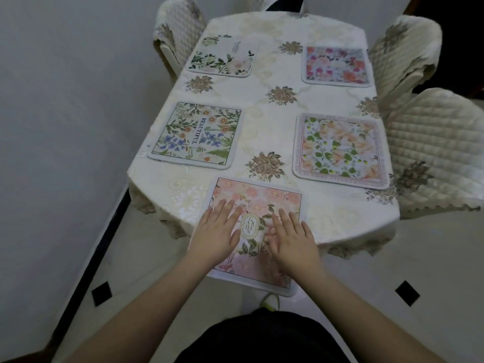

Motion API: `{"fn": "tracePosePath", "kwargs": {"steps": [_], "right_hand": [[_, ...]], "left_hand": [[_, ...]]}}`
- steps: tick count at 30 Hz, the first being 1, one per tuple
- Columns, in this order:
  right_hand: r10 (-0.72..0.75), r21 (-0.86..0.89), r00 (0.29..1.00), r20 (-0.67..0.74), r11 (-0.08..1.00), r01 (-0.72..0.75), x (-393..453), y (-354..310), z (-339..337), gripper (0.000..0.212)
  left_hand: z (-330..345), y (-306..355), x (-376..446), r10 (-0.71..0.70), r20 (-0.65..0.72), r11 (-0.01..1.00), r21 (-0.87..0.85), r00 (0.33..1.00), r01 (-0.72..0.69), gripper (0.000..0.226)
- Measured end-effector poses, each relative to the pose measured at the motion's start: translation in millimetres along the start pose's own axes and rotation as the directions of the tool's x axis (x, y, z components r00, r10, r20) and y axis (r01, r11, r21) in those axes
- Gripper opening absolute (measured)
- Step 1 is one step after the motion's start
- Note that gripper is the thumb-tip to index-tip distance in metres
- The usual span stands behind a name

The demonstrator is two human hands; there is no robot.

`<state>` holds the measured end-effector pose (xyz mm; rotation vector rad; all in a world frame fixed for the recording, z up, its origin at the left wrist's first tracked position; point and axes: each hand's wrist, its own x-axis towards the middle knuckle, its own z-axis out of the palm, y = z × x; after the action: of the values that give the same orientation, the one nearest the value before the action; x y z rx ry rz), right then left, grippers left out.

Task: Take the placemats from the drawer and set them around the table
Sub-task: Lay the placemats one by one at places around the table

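With the left hand (pixel 217 229) and right hand (pixel 293 238) both flat, fingers straight and slightly apart, on the pink placemat (pixel 255 234) overhanging the worktop's (pixel 277 121) near edge, I'd slide it forward squarely until fully supported; five placemats lie out, and three chairs show.

My left hand (pixel 218 229) and right hand (pixel 293 238) lie palm down side by side, a small gap between them, fingers straight and slightly spread, pointing away from me. Both bare forearms reach forward, converging from my sides.
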<state>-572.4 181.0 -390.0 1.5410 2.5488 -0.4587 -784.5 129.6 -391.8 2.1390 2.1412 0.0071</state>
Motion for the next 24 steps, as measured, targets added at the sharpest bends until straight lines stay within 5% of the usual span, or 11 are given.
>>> {"fn": "tracePosePath", "kwargs": {"steps": [7, 15, 24], "right_hand": [[0.001, 0.009, 0.995, 0.097, 1.000, -0.002, 17.3, 11.2, 16.4, 0.062], [0.044, -0.035, 0.981, 0.187, 0.999, -0.038, 16.7, 11.5, 32.0, 0.064], [0.154, -0.045, 0.978, 0.139, 0.988, -0.149, -5.1, 27.0, 42.7, 0.064]], "left_hand": [[25.3, -2.7, 18.5, -0.009, 0.288, 0.999, 0.048, 0.958, -0.005, 0.079], [45.7, -13.6, 34.1, 0.082, 0.290, 0.997, -0.026, 0.954, -0.078, 0.068], [58.6, -74.2, 23.6, 0.226, 0.240, 0.973, -0.005, 0.944, -0.232, 0.054]]}}
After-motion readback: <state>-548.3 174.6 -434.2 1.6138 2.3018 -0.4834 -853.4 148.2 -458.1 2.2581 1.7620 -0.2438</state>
